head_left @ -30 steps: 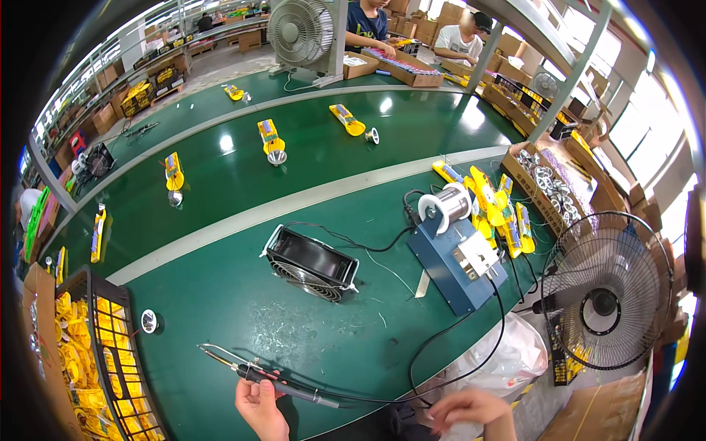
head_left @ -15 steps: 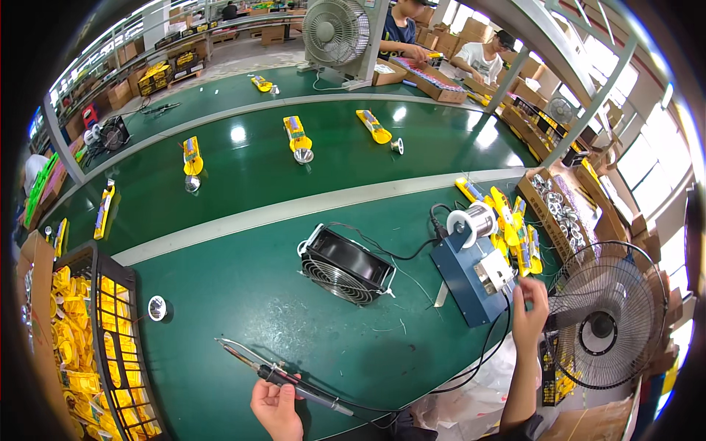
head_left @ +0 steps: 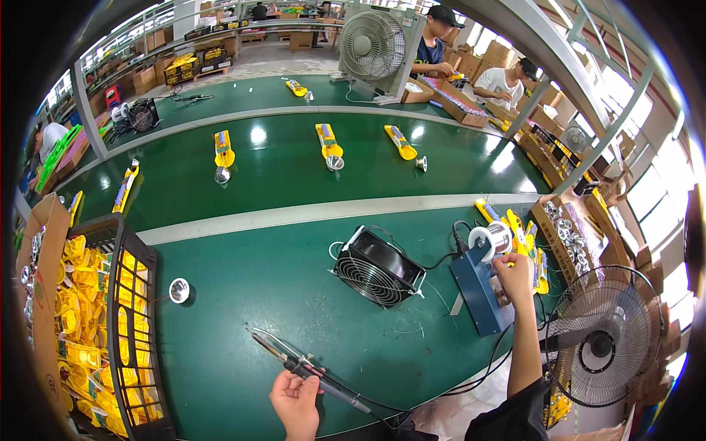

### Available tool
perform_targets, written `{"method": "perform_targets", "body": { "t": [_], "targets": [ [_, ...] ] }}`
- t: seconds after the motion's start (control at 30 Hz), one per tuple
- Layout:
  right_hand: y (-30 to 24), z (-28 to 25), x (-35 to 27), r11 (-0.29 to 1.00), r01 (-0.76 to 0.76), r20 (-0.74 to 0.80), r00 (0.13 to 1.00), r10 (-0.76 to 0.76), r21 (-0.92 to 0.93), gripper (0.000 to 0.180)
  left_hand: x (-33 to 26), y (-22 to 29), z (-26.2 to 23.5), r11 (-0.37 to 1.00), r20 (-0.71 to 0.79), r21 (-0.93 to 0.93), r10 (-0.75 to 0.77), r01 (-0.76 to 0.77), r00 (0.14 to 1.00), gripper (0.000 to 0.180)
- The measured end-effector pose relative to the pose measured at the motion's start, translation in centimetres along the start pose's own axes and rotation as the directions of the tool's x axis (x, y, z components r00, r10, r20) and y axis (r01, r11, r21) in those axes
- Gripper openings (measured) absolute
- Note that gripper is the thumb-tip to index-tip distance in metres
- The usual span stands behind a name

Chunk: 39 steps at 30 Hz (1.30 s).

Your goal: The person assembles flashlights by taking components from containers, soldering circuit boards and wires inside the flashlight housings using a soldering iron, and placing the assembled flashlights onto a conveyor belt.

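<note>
In my left hand [head_left: 296, 404] is a soldering iron [head_left: 346, 395] with a thin tube along its tip, pointing up and left over the green bench. My right hand [head_left: 516, 278] reaches over a blue solder feeder box [head_left: 471, 290], its fingers pinched together just below the solder wire spool [head_left: 498, 237]. Whatever those fingertips grip is hidden, and the hand covers the box's white mechanism. A black fan [head_left: 379, 266] with a wire guard stands left of the box. A small silver reflector cup [head_left: 179, 291] lies farther left.
A black crate [head_left: 132, 323] of yellow parts stands at the left. Yellow housings [head_left: 523, 234] lie behind the feeder, beside a carton of reflectors [head_left: 566, 235]. Yellow assemblies [head_left: 329, 145] lie on the green belt. A round fan [head_left: 599, 331] is at the right; two people sit across.
My right hand has moved from the feeder's right end to over its top, by the spool. The left hand still holds the soldering iron. The whole view has shifted.
</note>
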State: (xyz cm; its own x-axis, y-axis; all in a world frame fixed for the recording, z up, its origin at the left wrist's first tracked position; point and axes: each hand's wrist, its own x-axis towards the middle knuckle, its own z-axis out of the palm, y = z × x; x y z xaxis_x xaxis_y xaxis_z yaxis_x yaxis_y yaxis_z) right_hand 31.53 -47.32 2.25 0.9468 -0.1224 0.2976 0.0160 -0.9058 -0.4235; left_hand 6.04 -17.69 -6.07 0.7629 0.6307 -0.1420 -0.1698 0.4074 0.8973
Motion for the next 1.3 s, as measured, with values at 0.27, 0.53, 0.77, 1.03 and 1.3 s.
{"method": "perform_targets", "body": {
  "t": [0.27,0.53,0.77,1.03,1.3],
  "targets": [
    [-3.2,-4.0,1.6,0.847,0.498,0.095,0.867,-0.489,-0.187,0.05,0.0,0.2,0.1,1.0,0.02,0.016,-0.018,0.018,1.0,0.013],
    [-6.7,-4.0,9.4,0.686,0.711,0.852,0.447,-0.271,-0.155,0.066,0.0,0.5,0.4,0.996,0.012,0.013,-0.093,0.093,0.996,0.013],
    [-6.6,-4.2,8.1,0.588,0.781,0.795,0.485,-0.364,-0.208,0.059,0.1,0.6,0.3,0.996,0.001,-0.012,-0.087,0.087,0.996,0.013],
    [-5.1,-3.5,3.9,0.555,0.769,0.469,0.635,-0.613,-0.316,0.056,0.0,0.4,0.1,0.994,0.019,-0.048,-0.102,0.103,0.995,0.015],
    [-7.4,-4.1,8.7,0.707,0.684,0.87,0.446,-0.21,-0.18,0.072,0.1,0.4,0.1,0.996,0.017,-0.016,-0.091,0.091,0.996,0.014]
  ]
}}
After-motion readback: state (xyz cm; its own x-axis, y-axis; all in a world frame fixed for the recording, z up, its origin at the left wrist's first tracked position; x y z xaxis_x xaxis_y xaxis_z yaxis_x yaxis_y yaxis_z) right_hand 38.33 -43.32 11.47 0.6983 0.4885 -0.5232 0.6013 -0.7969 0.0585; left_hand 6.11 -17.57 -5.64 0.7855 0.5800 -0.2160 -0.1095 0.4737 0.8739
